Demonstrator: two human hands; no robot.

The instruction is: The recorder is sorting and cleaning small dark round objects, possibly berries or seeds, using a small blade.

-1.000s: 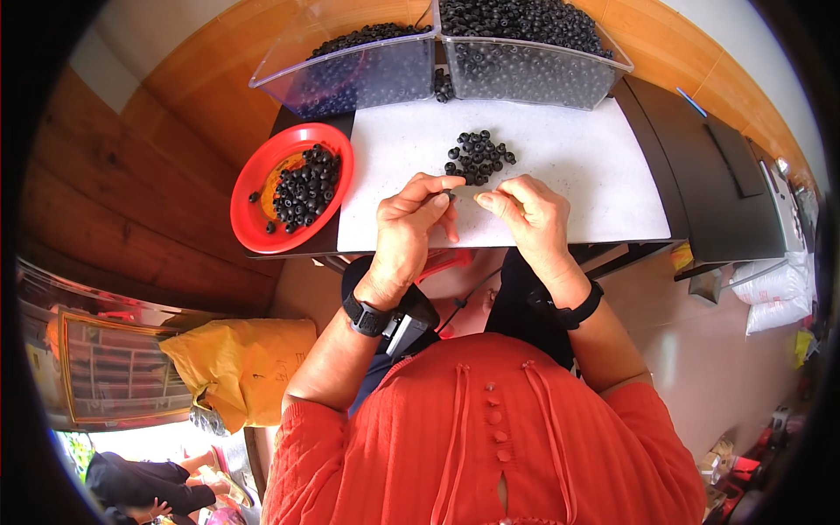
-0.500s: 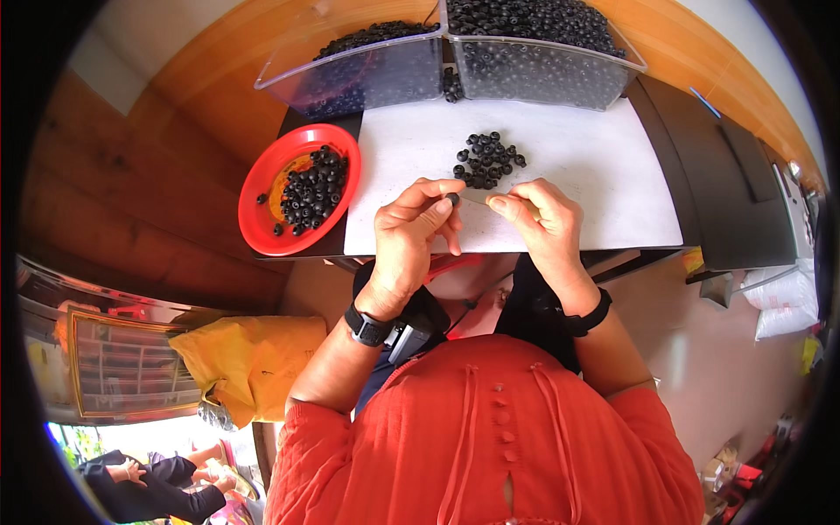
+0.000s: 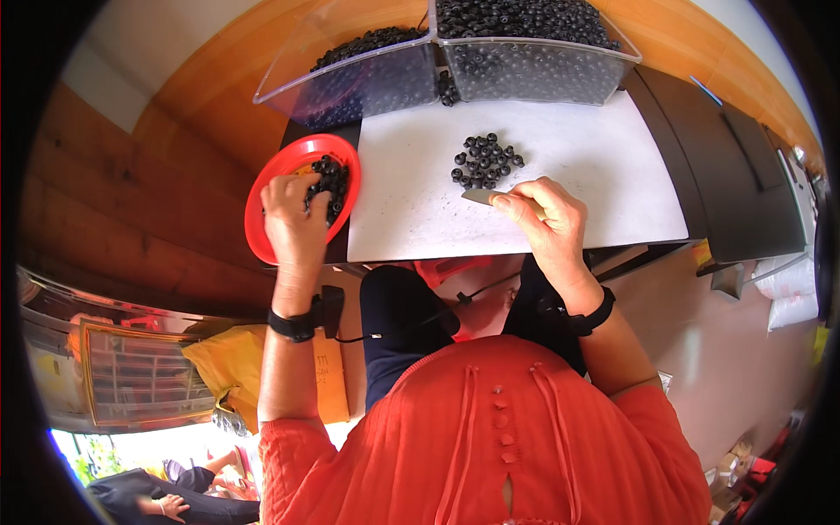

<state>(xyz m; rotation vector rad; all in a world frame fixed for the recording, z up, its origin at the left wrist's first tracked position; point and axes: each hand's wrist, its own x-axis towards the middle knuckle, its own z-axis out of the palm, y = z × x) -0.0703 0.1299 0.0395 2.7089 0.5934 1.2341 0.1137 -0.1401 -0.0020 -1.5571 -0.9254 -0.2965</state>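
My left hand (image 3: 296, 219) is over the red plate (image 3: 256, 206), its thumb and fingers apart and curved down toward the small black bead-like balls (image 3: 336, 179) there. The fingertips partly cover those balls, and no ball shows between them. On the right, my right hand (image 3: 553, 223) grips a small knife by its handle, mostly hidden in the fingers. The short knife blade (image 3: 478, 197) points left, just above the white board (image 3: 420, 232). Past its tip sits a loose pile of black balls (image 3: 484, 162), round with ring-like openings.
Two clear plastic bins, a left bin (image 3: 385, 83) and a right bin (image 3: 542, 74), stand at the back, full of similar black balls. A few balls (image 3: 447, 87) lie between them. A yellow bag (image 3: 223, 367) is at lower left. Another person (image 3: 166, 494) sits beyond.
My left hand has moved left from the board to the red plate, and the ball it pinched is no longer seen in it. The right hand stays near the pile with the knife.
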